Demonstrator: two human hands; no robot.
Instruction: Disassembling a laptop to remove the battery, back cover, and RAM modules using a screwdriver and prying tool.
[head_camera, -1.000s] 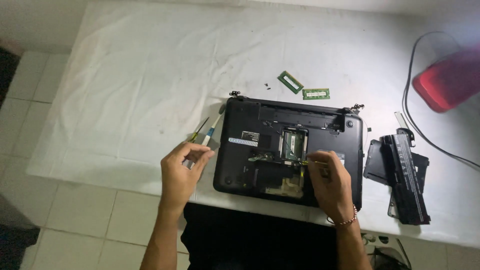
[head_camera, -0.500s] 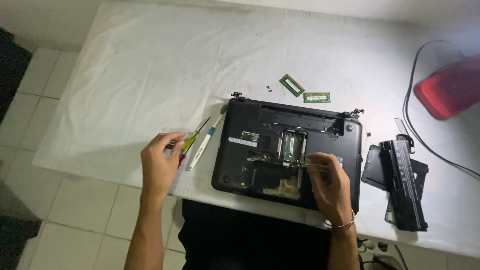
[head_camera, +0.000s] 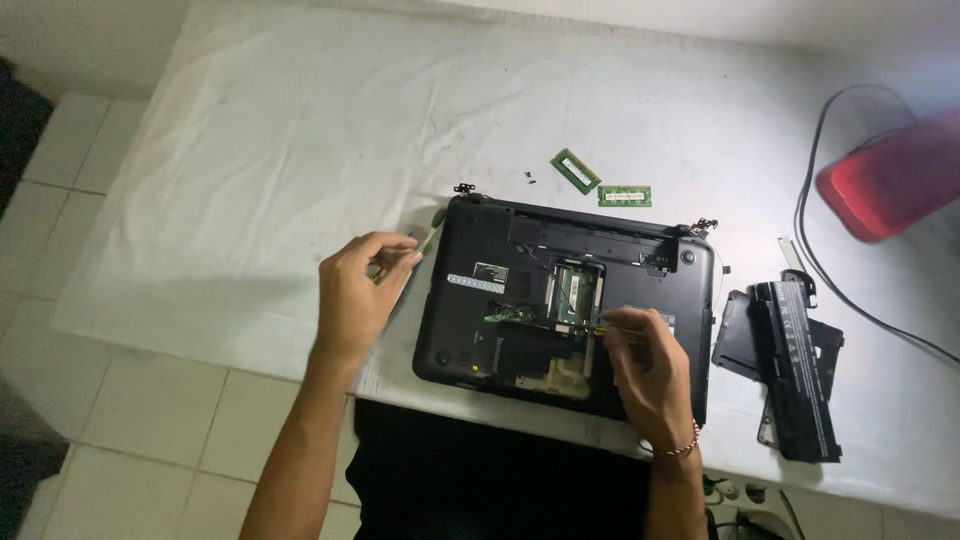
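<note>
- The table (head_camera: 250, 150), covered with a white sheet, filled most of the view; its far right corner was washed out by glare, and a red object (head_camera: 895, 180) there was blurred and cut off by the picture's edge.
- The laptop (head_camera: 470, 320), black and lying bottom up with its cover panels off, sat near the table's front edge, between the two hands.
- A black battery pack (head_camera: 795, 370) lay on a loose black panel towards the table's right front corner, well apart from both hands.
- The left hand (head_camera: 355, 295) hovered just beside the laptop's left side, fingers curled together around thin tools; only a pale tip showed past the fingers, so what kind they were could not be told.
- The right hand (head_camera: 650, 365) rested on the laptop's open bay, fingers pinched on a slim yellow-handled tool (head_camera: 610, 327); its tip was lost among dark parts.
- Two green memory modules (head_camera: 600, 183) lay just behind the laptop's rear edge, with tiny dark screws beside them, too small to count.
</note>
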